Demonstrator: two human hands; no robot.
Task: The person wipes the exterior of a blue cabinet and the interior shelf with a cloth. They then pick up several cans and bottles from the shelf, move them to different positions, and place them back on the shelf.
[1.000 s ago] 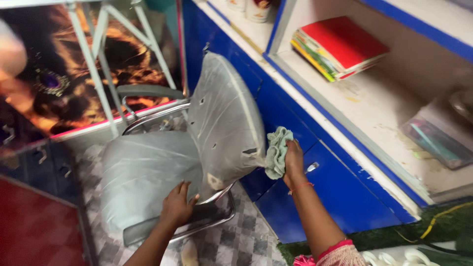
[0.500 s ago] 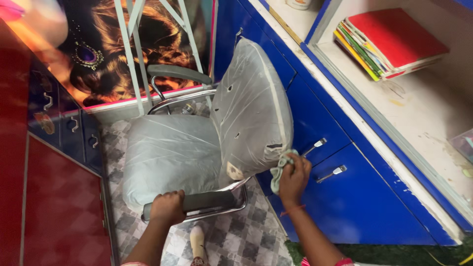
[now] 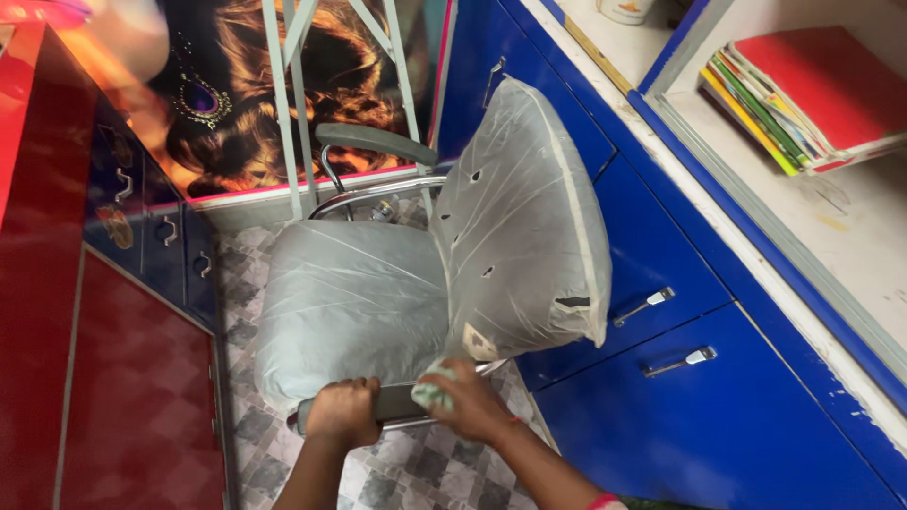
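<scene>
The near armrest [image 3: 397, 404] is mostly covered by the left hand [image 3: 342, 414] and right hand [image 3: 470, 404]. Only a corner of the pale green cloth [image 3: 432, 389] shows (the rest is under the right hand). The stacked folders [image 3: 812, 94] are cut by the right edge.

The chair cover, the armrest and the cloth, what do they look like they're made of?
Chair cover: thin clear plastic film, glossy and wrinkled, with small tears. Armrest: looks like dark matte plastic or rubber on a shiny chromed metal tube. Cloth: soft pale green fabric, bunched under the right hand.
</scene>
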